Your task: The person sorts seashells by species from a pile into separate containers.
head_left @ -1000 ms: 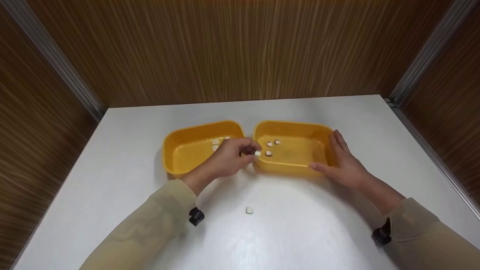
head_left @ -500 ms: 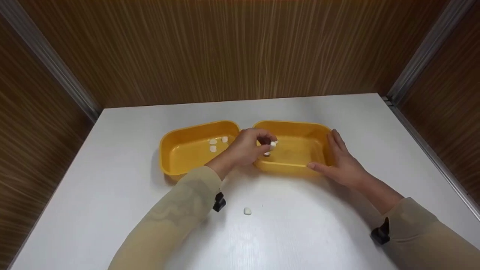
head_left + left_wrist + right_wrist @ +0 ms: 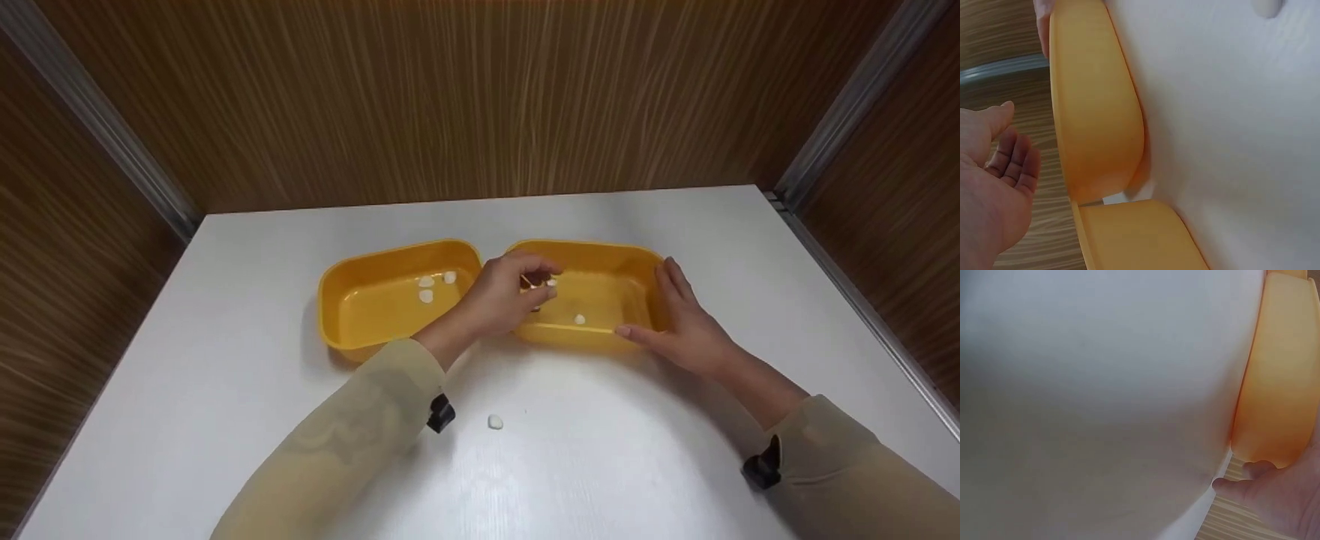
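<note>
Two tubs side by side

A white tabletop fills most of the right wrist view. The outer wall of a yellow tub is seen along the right edge, standing on the tabletop. The right hand is seen at the lower right, its fingertips laid against the tub's rounded corner; wood grain is glimpsed below it

White bits too small
</note>
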`<state>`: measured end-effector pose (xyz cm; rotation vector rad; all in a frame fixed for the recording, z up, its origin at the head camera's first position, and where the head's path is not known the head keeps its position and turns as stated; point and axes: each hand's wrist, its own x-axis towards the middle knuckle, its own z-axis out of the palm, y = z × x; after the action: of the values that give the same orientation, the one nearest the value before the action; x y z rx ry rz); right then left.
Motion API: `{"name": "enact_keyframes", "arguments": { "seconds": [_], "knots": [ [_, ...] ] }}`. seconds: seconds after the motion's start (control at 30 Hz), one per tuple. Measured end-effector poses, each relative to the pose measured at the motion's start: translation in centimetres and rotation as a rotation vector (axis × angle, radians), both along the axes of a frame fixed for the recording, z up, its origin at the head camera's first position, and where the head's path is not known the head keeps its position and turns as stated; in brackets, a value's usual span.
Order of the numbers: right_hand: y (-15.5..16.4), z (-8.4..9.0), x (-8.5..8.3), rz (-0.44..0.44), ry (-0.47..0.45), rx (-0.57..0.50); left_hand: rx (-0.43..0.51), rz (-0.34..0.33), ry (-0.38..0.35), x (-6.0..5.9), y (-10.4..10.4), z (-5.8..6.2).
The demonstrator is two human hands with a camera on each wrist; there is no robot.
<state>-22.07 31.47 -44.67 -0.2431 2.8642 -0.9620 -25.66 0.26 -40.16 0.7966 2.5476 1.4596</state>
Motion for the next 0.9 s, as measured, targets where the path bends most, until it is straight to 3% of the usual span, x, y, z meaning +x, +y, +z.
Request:
{"name": "enact_keyframes", "arguments": {
  "seconds": [0.27,0.53,0.67,0.77,0.9],
  "knots": [
    [0.0,0.1,0.1,0.003,0.0,0.003,0.025,-0.119,-0.058,3.1,-2.8,-0.8],
    [0.0,0.1,0.0,0.009,0.005,0.002,-0.076,-0.229,-0.159,5.7,-6.9,-3.7],
    [0.1,0.1,-0.2,0.008,0.002,0.009,-0.135,-0.246,-0.207,6.7,-8.5,-4.9],
    [0.1,0.1,-0.2,0.009,-0.003,0.01,-0.165,-0.267,-0.209,7.1,-9.2,-5.6],
    [0.0,0.1,-0.2,0.008,-0.007,0.014,-0.215,-0.345,-0.13,7.1,-9.6,-6.4]
  ]
}}
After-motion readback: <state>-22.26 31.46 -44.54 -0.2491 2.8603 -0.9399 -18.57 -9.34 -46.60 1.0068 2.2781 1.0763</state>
